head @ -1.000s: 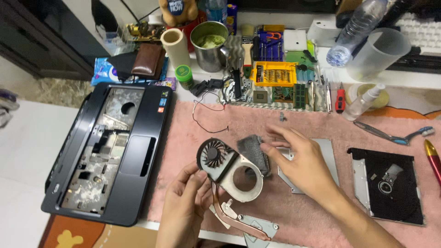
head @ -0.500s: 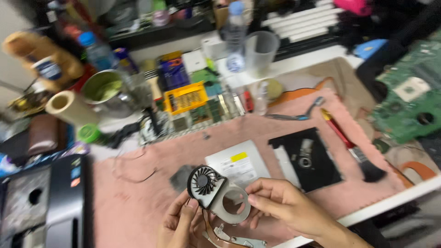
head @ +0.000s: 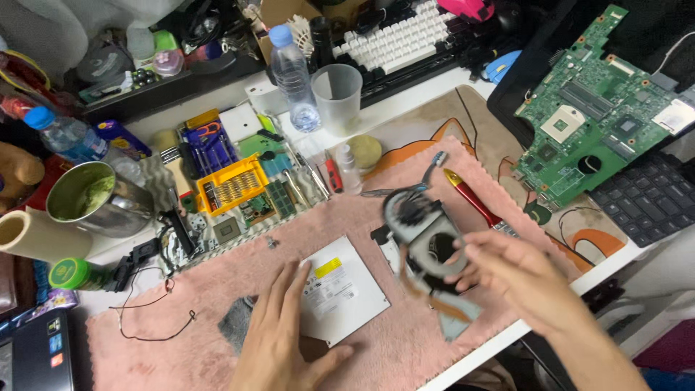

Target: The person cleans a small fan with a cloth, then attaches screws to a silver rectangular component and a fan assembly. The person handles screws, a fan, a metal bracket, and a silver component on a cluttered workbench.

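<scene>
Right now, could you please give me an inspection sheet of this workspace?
Surface: pink mat on a white desk.
Job's things: fan and heatsink assembly, blurred, held by right hand; left hand rests on silver optical drive.
Clutter: screwdriver-bit case, water bottle, plastic cup, metal cup, red brush.
Fingers: left spread flat; right curled, blurred.
Cables: thin black wire.
Surroundings: green motherboard, white keyboard.

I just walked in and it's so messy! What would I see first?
A blurry laptop cooling fan held by the right hand, mid-table. The left hand rests on a silver optical drive on the pink mat. A green motherboard lies upper right.
</scene>
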